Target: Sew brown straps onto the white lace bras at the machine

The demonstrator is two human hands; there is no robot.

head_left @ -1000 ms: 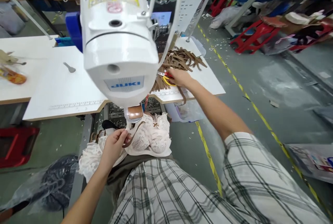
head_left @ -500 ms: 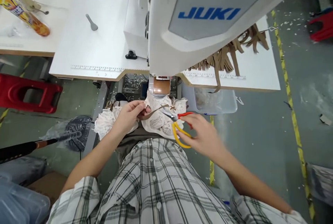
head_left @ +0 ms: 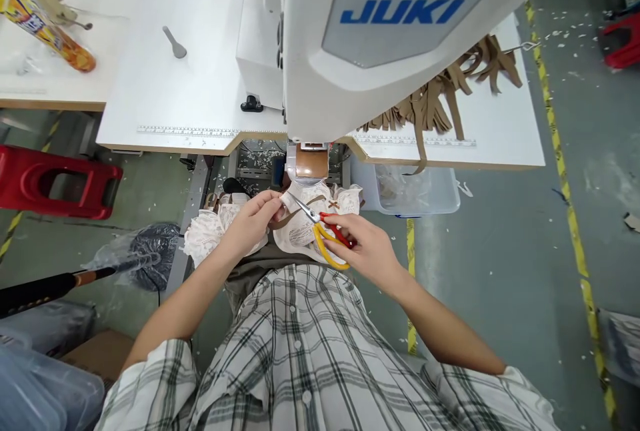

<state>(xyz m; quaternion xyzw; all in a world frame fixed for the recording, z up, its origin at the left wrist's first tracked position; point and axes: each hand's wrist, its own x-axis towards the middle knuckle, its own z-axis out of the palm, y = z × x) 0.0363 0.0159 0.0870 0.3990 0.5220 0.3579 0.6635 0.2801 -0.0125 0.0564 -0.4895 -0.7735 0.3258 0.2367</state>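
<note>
White lace garment pieces [head_left: 300, 231] lie at the lap below the sewing machine's arm end. My left hand [head_left: 256, 217] pinches the edge of the lace and a brown strip [head_left: 291, 216] between thumb and fingers. In my right hand [head_left: 367, 244] are scissors [head_left: 331, 237] with one red and one yellow handle. Their pointed tips reach up and left over the lace, close to my left fingertips. Whether the blades touch the fabric cannot be made out. More ruffled white lace [head_left: 204, 236] sits left of my left wrist.
The white sewing machine [head_left: 320, 97] rises just ahead. Brown strips [head_left: 430, 107] hang over the right tabletop [head_left: 493, 144]. Under its edge sits a clear bin [head_left: 435, 194]. A red stool [head_left: 30, 181] stands at the left.
My right hand and the scissors have moved left, bringing the blade tips nearer to my left fingertips. My left hand still pinches at nearly the same place.
</note>
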